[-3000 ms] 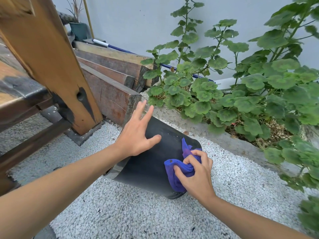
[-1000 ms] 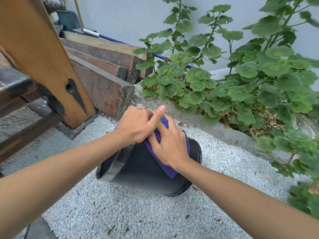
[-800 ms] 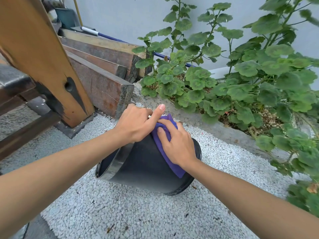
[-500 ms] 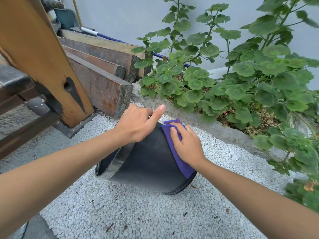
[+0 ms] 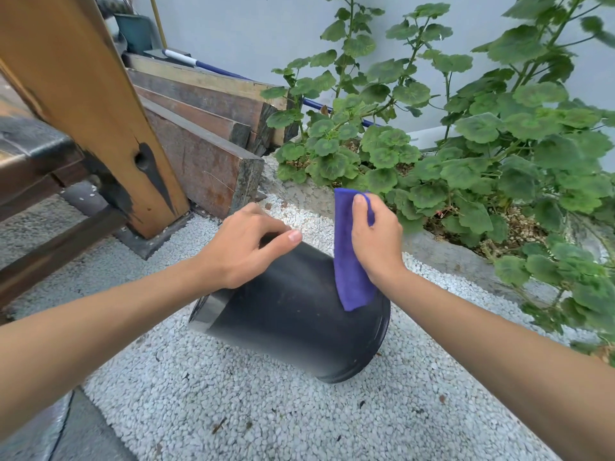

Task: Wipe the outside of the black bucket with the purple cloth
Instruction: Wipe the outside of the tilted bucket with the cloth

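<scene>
The black bucket [image 5: 293, 314] lies on its side on white gravel, its open rim at the left and its base at the right. My left hand [image 5: 246, 247] rests on the bucket's upper side near the rim, fingers curled and thumb stretched along the wall. My right hand [image 5: 376, 241] grips the purple cloth [image 5: 349, 257] at the far base end of the bucket. The cloth hangs down over the bucket's upper right side, and its top edge sticks up above my fingers.
A thick wooden post [image 5: 100, 121] and dark bench frame stand at the left. Stacked timber beams [image 5: 206, 128] lie behind the bucket. A concrete kerb [image 5: 449, 254] with leafy green plants [image 5: 482, 154] runs along the right. White gravel [image 5: 249, 404] covers the ground in front.
My right hand has slid the cloth from the middle of the bucket's top toward its base end at the right. My left hand stayed near the rim.
</scene>
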A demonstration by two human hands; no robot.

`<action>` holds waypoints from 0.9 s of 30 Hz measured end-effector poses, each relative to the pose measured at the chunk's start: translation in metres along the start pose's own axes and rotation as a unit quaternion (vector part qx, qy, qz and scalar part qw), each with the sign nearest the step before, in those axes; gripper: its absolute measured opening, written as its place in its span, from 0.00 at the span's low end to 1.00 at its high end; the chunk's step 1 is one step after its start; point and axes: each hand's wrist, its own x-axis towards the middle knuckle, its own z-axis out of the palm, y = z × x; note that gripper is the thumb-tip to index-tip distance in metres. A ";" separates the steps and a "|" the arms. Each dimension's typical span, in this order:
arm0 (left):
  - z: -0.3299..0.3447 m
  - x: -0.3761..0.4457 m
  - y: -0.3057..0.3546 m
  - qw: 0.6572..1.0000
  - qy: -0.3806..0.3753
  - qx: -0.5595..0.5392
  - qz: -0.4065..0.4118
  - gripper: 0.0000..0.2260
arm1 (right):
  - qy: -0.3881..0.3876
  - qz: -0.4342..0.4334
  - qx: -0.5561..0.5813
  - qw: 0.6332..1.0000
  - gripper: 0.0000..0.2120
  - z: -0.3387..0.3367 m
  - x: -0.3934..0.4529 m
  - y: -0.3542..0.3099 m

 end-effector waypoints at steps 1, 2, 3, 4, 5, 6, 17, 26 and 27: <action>-0.002 -0.004 0.000 1.000 -0.002 -0.017 0.004 0.36 | -0.003 -0.006 0.012 1.000 0.18 0.005 0.000 -0.009; -0.004 -0.006 0.000 0.999 -0.005 -0.032 0.009 0.38 | -0.012 -0.014 0.022 1.000 0.18 0.010 -0.001 -0.017; -0.005 -0.008 0.001 0.999 -0.007 -0.038 0.018 0.39 | -0.027 -0.023 0.028 0.999 0.17 0.015 -0.003 -0.024; -0.006 -0.008 0.003 0.999 -0.009 -0.049 0.022 0.39 | -0.044 -0.032 0.027 0.998 0.17 0.020 -0.007 -0.029; -0.007 -0.007 0.004 0.997 -0.001 -0.068 0.025 0.37 | -0.063 -0.043 0.020 0.997 0.16 0.025 -0.011 -0.033; -0.007 -0.005 0.005 0.994 0.015 -0.109 0.012 0.33 | -0.080 -0.052 0.008 0.995 0.15 0.029 -0.016 -0.034; 0.017 0.033 0.020 0.963 -0.009 -0.136 -0.232 0.36 | -0.068 -0.042 0.001 0.997 0.14 0.032 -0.010 -0.018; 0.019 0.036 0.042 0.951 -0.023 -0.152 -0.269 0.39 | -0.188 -0.077 -0.054 0.978 0.19 0.038 -0.019 -0.026; 0.019 0.035 0.042 0.950 -0.019 -0.155 -0.270 0.39 | -0.211 -0.057 -0.087 0.972 0.21 0.038 -0.021 -0.025</action>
